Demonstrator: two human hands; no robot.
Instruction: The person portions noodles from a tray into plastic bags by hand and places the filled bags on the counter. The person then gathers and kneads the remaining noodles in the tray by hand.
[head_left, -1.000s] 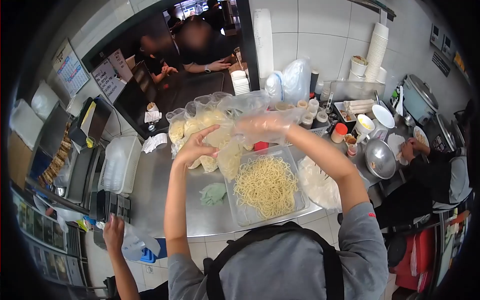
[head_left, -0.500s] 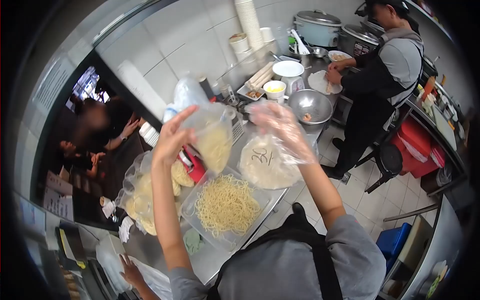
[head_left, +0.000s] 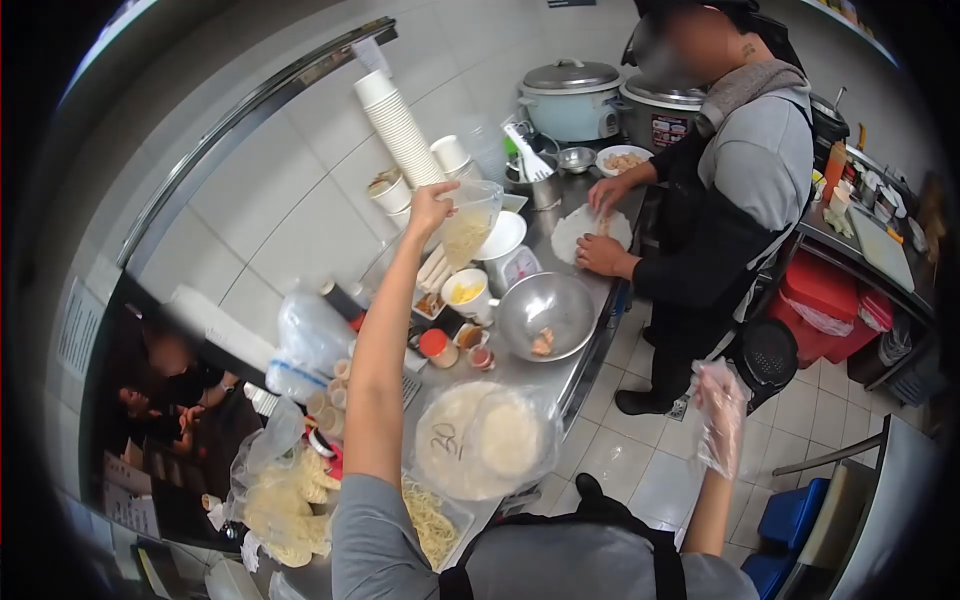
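Observation:
My bare left hand (head_left: 432,210) pinches the top of a clear plastic bag of noodles (head_left: 466,238). The bag hangs upright beside the white pan of a dial kitchen scale (head_left: 520,266), partly covering it; contact with the pan is unclear. Out to the right, over the floor, my right hand (head_left: 720,405) wears a loose clear plastic glove, its fingers curled in with nothing visible in them. Flat bags of pale round wrappers (head_left: 455,455), one marked with a number, lie near me on the steel counter. Loose noodles (head_left: 428,525) fill a clear tub, partly behind my left arm.
A steel bowl (head_left: 547,315) stands near the counter's edge. Jars, cups and a tall cup stack (head_left: 400,125) line the wall. At the far end a co-worker's hands (head_left: 605,235) press on a white sheet. More bagged noodles (head_left: 290,510) lie at left.
My left hand has carried the noodle bag forward to the scale. My right hand has swung right, away from the wrapper bags, and its fingers have curled. The view has turned.

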